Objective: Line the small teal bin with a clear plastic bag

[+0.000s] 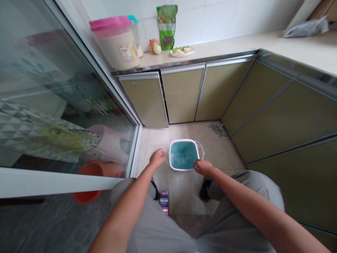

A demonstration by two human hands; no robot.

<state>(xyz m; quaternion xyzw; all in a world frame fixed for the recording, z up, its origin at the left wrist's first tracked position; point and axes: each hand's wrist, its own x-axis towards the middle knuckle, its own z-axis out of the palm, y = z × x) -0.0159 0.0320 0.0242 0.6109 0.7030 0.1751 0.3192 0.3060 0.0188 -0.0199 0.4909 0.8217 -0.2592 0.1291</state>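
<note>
A small square bucket with a white rim and blue-green inside stands upright on the tiled floor between my feet. Clear water seems to lie in it, its surface uneven. My left hand is closed just left of the bucket, its curled fingers at what looks like a faint, see-through handle on that side. My right hand is closed at the right front corner, fingertips over the rim. Behind it, a clear loop handle sticks out on the right side.
Cabinets close in the far and right sides; one door stands ajar. A glass sliding door is on the left, an orange bucket beside it. A grey cloth lies in the corner. The counter holds a pink-lidded container.
</note>
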